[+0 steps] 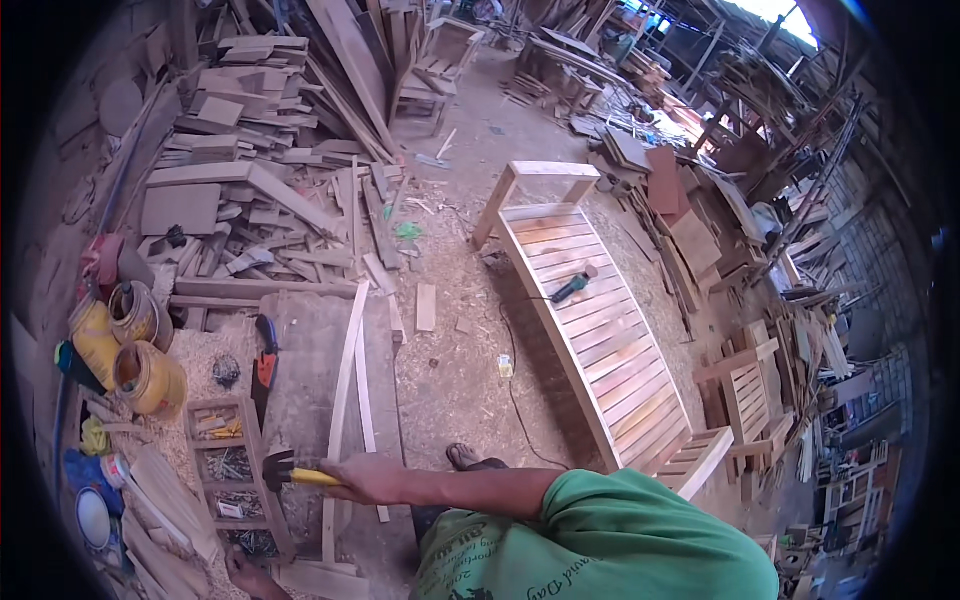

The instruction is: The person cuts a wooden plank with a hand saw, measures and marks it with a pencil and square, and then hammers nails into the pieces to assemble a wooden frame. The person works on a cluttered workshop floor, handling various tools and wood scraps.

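Observation:
My right hand (368,478) is closed around the yellow handle of a hammer (300,474). Its dark head points left over the workbench (300,350). My arm reaches across from my green sleeve. Just beyond the hand, two long thin wooden strips (345,385) lie lengthwise on the bench. My left hand (246,577) shows only partly at the bottom edge, down on the bench beside a short wooden block (322,578). Its fingers are too cut off to read. A wooden compartment tray of nails (228,470) sits left of the hammer.
A slatted wooden bench frame (600,340) lies on the sawdust floor at right with a green power tool (570,288) and its cord on it. Yellow tins (148,378) and a red-handled tool (265,365) sit at left. Offcut piles crowd the back and right.

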Demonstrator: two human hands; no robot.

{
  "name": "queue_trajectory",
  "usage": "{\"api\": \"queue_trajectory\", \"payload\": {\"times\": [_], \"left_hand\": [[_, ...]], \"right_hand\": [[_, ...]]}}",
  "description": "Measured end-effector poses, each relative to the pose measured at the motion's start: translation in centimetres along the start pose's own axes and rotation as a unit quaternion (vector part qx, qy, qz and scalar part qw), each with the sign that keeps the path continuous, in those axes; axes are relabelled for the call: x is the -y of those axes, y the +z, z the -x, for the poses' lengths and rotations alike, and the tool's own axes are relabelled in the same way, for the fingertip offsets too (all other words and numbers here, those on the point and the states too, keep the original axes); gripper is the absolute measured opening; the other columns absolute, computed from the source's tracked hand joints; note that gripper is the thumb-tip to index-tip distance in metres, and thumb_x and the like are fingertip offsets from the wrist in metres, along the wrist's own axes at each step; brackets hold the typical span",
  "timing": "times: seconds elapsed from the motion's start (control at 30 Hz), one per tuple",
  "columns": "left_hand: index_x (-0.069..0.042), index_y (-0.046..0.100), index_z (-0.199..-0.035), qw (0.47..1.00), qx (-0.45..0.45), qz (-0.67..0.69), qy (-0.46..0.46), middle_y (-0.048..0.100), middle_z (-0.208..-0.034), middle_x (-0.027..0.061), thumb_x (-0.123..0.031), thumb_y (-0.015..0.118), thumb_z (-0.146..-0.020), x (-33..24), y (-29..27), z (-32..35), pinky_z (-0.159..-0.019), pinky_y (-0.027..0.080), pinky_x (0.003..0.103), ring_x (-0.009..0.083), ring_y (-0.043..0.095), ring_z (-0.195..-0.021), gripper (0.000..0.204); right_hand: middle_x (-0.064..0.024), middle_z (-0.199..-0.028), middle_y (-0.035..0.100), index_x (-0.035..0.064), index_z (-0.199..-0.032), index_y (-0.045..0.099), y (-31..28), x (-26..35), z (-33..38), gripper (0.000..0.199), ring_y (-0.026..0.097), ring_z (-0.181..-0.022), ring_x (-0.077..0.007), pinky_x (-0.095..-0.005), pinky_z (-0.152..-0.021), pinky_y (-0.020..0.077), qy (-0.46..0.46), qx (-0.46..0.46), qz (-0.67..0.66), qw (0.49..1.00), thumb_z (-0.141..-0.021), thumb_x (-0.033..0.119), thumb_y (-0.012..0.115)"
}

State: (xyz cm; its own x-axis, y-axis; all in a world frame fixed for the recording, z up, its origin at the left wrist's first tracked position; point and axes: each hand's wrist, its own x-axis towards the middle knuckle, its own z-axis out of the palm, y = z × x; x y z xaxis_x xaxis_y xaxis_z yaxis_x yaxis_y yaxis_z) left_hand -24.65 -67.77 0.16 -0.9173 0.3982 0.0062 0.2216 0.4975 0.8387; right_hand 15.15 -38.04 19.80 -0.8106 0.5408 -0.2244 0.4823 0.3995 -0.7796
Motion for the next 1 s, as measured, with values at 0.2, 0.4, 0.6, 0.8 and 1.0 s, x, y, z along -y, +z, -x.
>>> {"api": "queue_trajectory", "payload": {"times": [0.2, 0.4, 0.6, 0.8, 1.0], "left_hand": [[-0.004, 0.069, -0.143, 0.991, -0.011, -0.122, 0.046, 0.077, -0.129, 0.0133, -0.022, 0.068, -0.108, -3.5, -0.2, 2.1, -0.092, 0.062, 0.042, 0.0279, 0.075, -0.114, 0.04], [-0.007, 0.079, -0.122, 0.939, -0.09, 0.332, -0.008, 0.082, -0.114, 0.0061, -0.015, 0.081, -0.102, -17.0, 2.2, 14.0, -0.085, 0.061, 0.03, 0.0145, 0.073, -0.095, 0.022], [-0.007, 0.08, -0.115, 0.965, -0.097, 0.244, -0.029, 0.079, -0.109, 0.004, -0.014, 0.075, -0.104, -30.5, 10.4, 24.1, -0.092, 0.054, 0.035, 0.0163, 0.068, -0.097, 0.014], [-0.002, 0.079, -0.113, 0.985, -0.138, 0.038, 0.1, 0.08, -0.107, 0.0115, -0.006, 0.067, -0.106, -30.3, 13.0, 26.5, -0.099, 0.055, 0.038, 0.0253, 0.072, -0.108, 0.014], [-0.007, 0.081, -0.109, 0.983, -0.148, 0.004, 0.105, 0.08, -0.106, 0.0117, -0.011, 0.069, -0.104, -29.9, 13.8, 27.1, -0.099, 0.051, 0.044, 0.0321, 0.07, -0.105, 0.014]], "right_hand": [[-0.0253, -0.091, 0.073, 0.0087, -0.15, 0.056, 2.0, -1.8, -0.2, 0.054, 0.072, -0.083, -0.0477, -0.0577, -0.073, 0.0553, -0.021, -0.002, 0.045, 0.999, -0.111, 0.044, 0.061], [-0.027, -0.082, 0.073, 0.0064, -0.126, 0.063, 2.6, -2.1, -0.4, 0.037, 0.071, -0.074, -0.0513, -0.0613, -0.063, 0.054, -0.116, -0.098, 0.045, 0.987, -0.109, 0.038, 0.068], [-0.0296, -0.081, 0.071, 0.0044, -0.117, 0.062, 1.0, -1.1, 0.2, 0.031, 0.071, -0.078, -0.0548, -0.0641, -0.063, 0.0515, -0.133, -0.06, 0.012, 0.989, -0.109, 0.032, 0.07], [-0.0298, -0.08, 0.071, 0.004, -0.113, 0.062, 0.9, -1.9, 0.7, 0.03, 0.07, -0.078, -0.0554, -0.0648, -0.064, 0.0504, -0.153, -0.056, 0.01, 0.987, -0.109, 0.033, 0.069], [-0.029, -0.08, 0.072, 0.0043, -0.11, 0.061, 1.2, -2.9, 0.7, 0.033, 0.07, -0.077, -0.0546, -0.0644, -0.064, 0.0506, -0.171, -0.061, 0.013, 0.983, -0.109, 0.036, 0.069]]}}
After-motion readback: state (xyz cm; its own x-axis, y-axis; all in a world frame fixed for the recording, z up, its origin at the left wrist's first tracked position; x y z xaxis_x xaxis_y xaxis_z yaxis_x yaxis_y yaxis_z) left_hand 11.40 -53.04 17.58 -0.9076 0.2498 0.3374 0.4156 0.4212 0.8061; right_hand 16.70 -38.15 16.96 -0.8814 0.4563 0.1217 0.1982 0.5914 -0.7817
